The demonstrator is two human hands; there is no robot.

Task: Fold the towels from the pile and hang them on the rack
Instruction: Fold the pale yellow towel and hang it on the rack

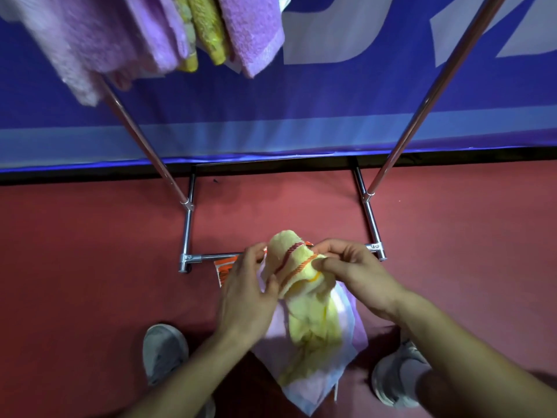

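A crumpled yellow towel point(301, 285) with red and orange stripes hangs between both hands above the red floor. My left hand point(244, 294) grips its left side, thumb pressed into the cloth. My right hand point(352, 273) pinches its upper right edge. Behind it hangs a pale lilac and white towel point(319, 378), drooping down between my feet. The metal rack point(190, 233) stands in front, its base bars on the floor and two slanted poles rising. Several folded purple and yellow towels point(193, 34) hang over the top at upper left.
A blue banner point(271, 116) with white lettering covers the wall behind the rack. An orange and white printed item point(224, 268) lies on the floor by the rack's front bar. My two grey shoes point(164, 351) stand on the red floor on either side.
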